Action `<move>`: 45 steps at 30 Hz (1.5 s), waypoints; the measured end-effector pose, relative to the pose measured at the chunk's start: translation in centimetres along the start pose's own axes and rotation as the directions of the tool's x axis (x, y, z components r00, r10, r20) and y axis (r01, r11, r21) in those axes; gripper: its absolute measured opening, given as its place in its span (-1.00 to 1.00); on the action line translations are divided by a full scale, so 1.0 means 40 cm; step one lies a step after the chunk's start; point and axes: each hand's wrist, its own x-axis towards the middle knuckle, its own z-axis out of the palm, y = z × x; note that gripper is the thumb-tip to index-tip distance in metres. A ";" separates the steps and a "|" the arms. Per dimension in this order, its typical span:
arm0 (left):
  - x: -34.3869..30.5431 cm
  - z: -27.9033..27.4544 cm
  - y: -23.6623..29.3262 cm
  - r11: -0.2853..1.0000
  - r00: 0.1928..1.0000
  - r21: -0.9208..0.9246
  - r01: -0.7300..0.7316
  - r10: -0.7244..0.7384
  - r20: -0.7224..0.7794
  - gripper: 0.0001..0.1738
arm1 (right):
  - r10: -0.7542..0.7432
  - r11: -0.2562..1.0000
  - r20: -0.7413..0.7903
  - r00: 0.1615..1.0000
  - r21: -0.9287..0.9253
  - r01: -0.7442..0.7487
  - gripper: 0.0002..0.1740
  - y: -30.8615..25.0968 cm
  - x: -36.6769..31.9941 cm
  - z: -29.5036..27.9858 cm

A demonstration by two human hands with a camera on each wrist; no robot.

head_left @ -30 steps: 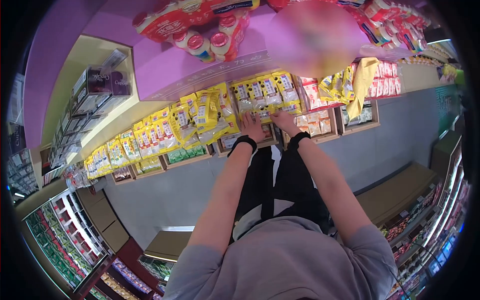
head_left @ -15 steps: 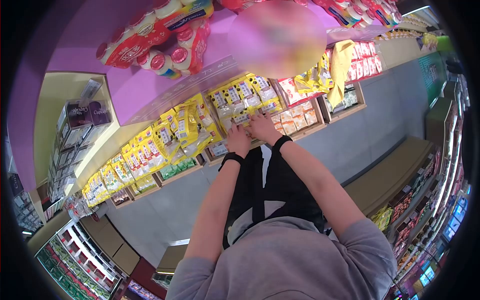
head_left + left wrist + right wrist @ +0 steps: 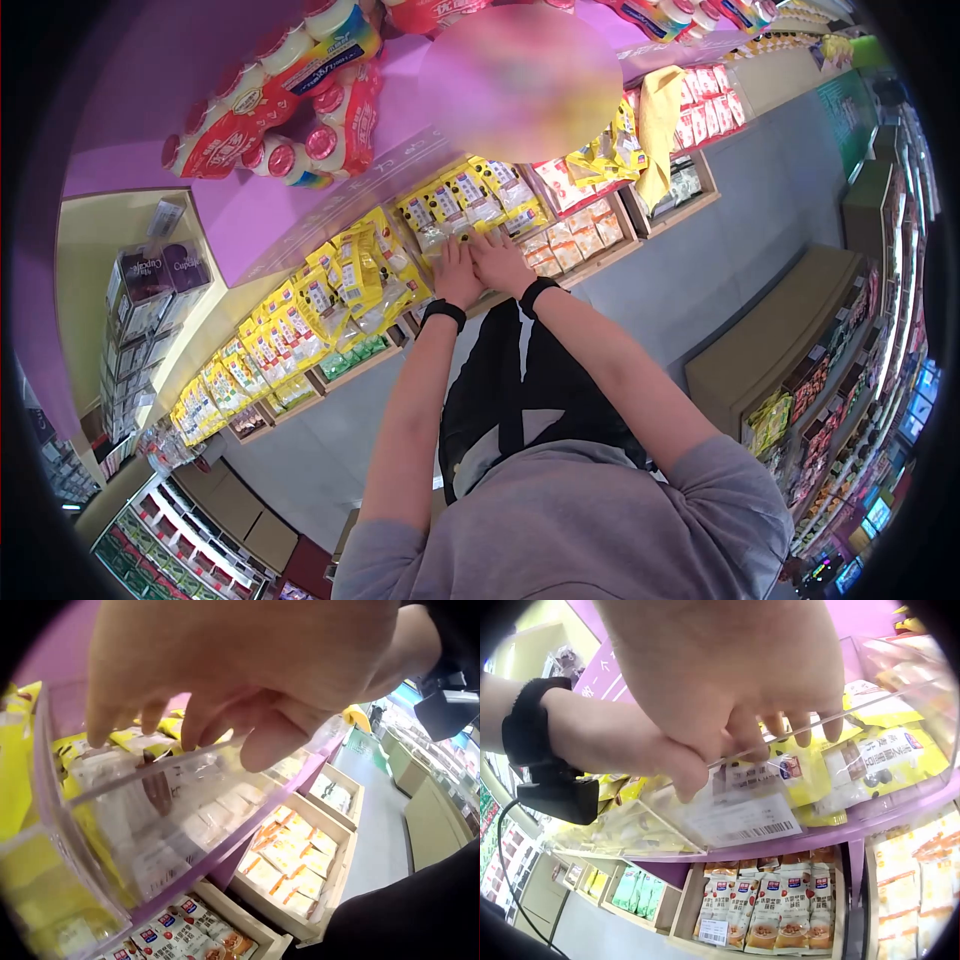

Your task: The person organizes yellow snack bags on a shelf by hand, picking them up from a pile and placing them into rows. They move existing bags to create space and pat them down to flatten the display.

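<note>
My left hand and right hand are side by side at the front edge of a clear plastic bin of yellow-and-white food packets. In the left wrist view, the left fingers reach over the bin's clear front wall toward the packets, the thumb close to its upper edge. In the right wrist view, the right fingers hang down behind that wall, against a yellow packet printed with dark beans. The fingertips are partly hidden by the wall's glare. A barcode label is on the bin's front.
Below the bin, wooden drawers hold white sachets and orange-and-white packets. More yellow bags are heaped to the left. A yellow cloth hangs at the right. Red-wrapped bottle packs stand on the purple shelf above.
The head view has turned, shifting the shelf leftward. Both hands have drawn close together over the bin's front; the right hand's bent fingers have extended onto the packets.
</note>
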 end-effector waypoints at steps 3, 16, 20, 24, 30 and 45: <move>0.017 0.002 -0.016 0.998 0.983 0.033 0.062 -0.067 0.173 -0.12 | 0.030 0.997 0.016 0.999 -0.069 -0.029 -0.50 0.000 0.004 0.010; 0.097 -0.048 -0.034 0.988 0.902 0.109 0.107 -0.143 0.407 -0.31 | 0.301 0.944 0.256 0.919 -0.213 -0.251 -0.59 -0.010 0.031 -0.073; 0.125 -0.027 -0.065 0.994 0.995 -0.084 0.069 -0.063 0.072 -0.68 | 0.335 0.938 -0.321 0.886 0.200 -0.283 -0.78 0.057 0.028 -0.182; 0.179 0.014 -0.093 0.994 0.988 0.051 0.093 -0.098 0.118 -0.79 | 0.409 0.900 -0.742 0.531 0.232 -0.369 -0.60 0.177 0.000 -0.314; 0.183 0.011 -0.114 0.995 0.988 -0.060 0.076 -0.067 0.142 -0.87 | 0.541 0.782 -0.727 0.423 0.249 -0.572 -0.34 0.298 -0.049 -0.360; 0.155 -0.007 -0.083 0.977 0.979 -0.070 0.203 -0.203 0.011 -0.81 | 0.631 0.767 -0.774 0.044 0.615 -0.180 -0.78 0.355 -0.120 -0.434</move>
